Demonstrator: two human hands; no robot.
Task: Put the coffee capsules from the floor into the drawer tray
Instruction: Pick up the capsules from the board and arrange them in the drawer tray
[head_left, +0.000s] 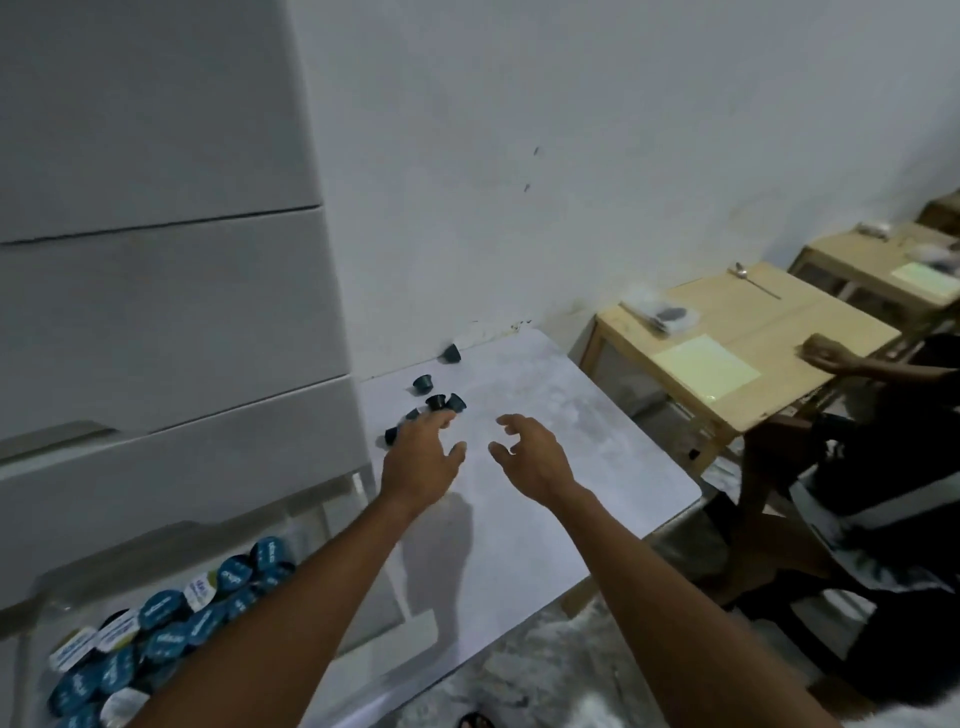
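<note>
My forearms fill the bottom of the view, and just left of them sits the drawer tray (291, 525), clear-walled and pulled out from the white cabinet (156, 291). It holds a crowd of capsules (161, 618), mostly with blue foil lids up and a few with white. Beyond the tray, on the pale floor board (545, 467), loose dark coffee capsules (436, 401) lie scattered near the cabinet's corner; one more (451, 353) rests farther from the tray, against the wall. My left hand (423, 457) reaches over the cluster, fingers spread wide, fingertips just at the nearest ones, holding nothing. My right hand (535, 457) hovers to the right of it, fingers curled loosely apart, empty too. Well right of the tray stands a low wooden table (753, 332).
</note>
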